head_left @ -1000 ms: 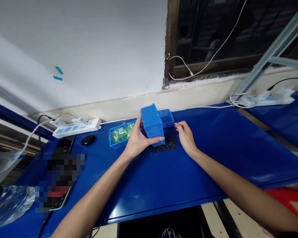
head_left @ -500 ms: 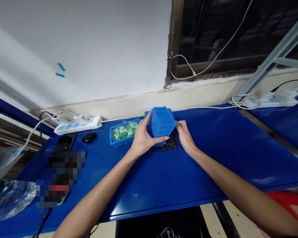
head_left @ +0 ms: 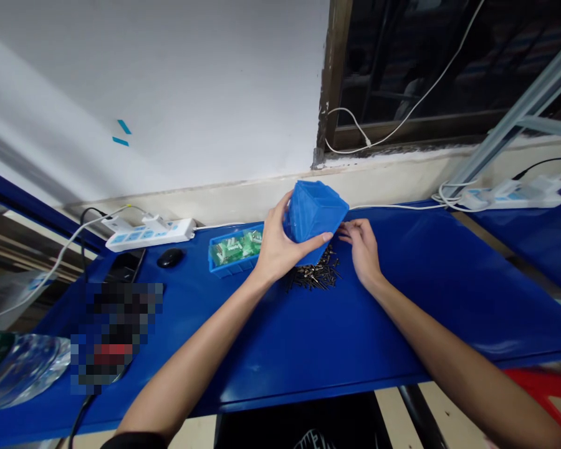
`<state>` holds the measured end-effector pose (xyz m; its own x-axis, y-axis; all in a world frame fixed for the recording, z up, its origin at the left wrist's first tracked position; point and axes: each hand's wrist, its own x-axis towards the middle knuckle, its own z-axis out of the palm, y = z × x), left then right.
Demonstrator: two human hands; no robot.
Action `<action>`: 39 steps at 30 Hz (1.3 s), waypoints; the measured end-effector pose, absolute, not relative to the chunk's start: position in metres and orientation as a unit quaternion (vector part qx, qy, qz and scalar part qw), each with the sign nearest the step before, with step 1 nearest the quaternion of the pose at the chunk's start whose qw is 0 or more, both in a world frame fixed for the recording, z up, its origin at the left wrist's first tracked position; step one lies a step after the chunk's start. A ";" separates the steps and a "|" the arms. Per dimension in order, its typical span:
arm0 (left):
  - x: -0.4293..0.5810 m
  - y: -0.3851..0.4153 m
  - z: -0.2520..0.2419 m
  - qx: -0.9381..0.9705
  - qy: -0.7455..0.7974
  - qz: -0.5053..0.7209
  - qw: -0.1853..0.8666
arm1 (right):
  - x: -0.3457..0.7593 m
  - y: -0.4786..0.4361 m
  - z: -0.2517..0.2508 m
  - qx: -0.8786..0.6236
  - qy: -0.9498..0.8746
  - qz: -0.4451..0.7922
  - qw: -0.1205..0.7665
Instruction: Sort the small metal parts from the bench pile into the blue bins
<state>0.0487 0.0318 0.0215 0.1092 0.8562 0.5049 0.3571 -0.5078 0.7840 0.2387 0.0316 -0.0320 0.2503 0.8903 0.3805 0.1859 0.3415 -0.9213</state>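
My left hand (head_left: pixel 279 246) has a blue bin (head_left: pixel 314 216) lifted off the table (head_left: pixel 308 337), fingers wrapped round its left side and thumb clamped across the near face, so the bin's tipped with its bottom facing me. Right under it, just past my left thumb, there's a pile of small dark screws (head_left: pixel 316 275) lying loose on the table. My right hand (head_left: pixel 364 252) is just right of the bin, fingers loosely curled with the tips close to the bin's lower corner; can't really tell if they're touching it, and it's not gripping anything I can see. Left of my left hand sits a second bin (head_left: pixel 235 250) with green and white bits in it. Further left there's a black mouse (head_left: pixel 170 257) and a white power strip (head_left: pixel 149 232) by the wall.
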 end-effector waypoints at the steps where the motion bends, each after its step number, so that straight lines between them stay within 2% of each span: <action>1: 0.051 0.032 0.023 0.697 0.418 0.518 0.265 | 0.238 0.027 -0.025 -0.471 -0.541 0.278 0.639; 6: 0.063 0.036 0.026 0.688 0.345 0.546 0.330 | 0.230 0.010 -0.002 -0.388 -0.620 0.319 0.602; 10: 0.057 0.044 0.021 0.735 0.322 0.495 0.333 | 0.241 0.014 0.004 -0.462 -0.621 0.227 0.591; 13: 0.046 0.046 0.013 0.779 0.382 0.415 0.274 | 0.261 0.023 0.007 -0.572 -0.601 0.106 0.549; 17: 0.038 0.039 0.000 0.855 0.416 0.271 0.149 | 0.285 0.030 0.007 -0.725 -0.565 0.010 0.393; 20: 0.040 0.035 -0.009 0.876 0.419 0.226 0.080 | 0.291 0.033 0.005 -0.754 -0.574 0.036 0.318; 30: 0.040 0.036 -0.015 0.877 0.426 0.213 0.056 | 0.310 0.028 0.016 -0.670 -0.628 0.252 0.306; 39: 0.043 0.032 -0.010 0.880 0.429 0.193 0.060 | 0.308 0.029 0.017 -0.679 -0.632 0.215 0.305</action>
